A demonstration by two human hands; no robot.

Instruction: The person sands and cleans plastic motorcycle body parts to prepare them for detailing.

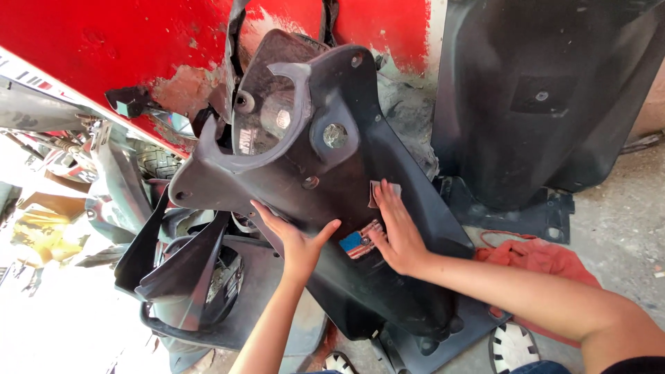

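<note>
Both hands are laid open and flat, gripping nothing: left hand (294, 235) and right hand (396, 232) are pressed on the black scooter panel (325, 173), propped against the red wall (90, 41). Even pressure is best kept so it cannot slide.

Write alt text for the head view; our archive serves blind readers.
Two bare hands, left hand and right hand, press flat on a black plastic scooter body panel leaning against a red wall. More black panels stand around, and an orange rag lies on the concrete floor.
</note>
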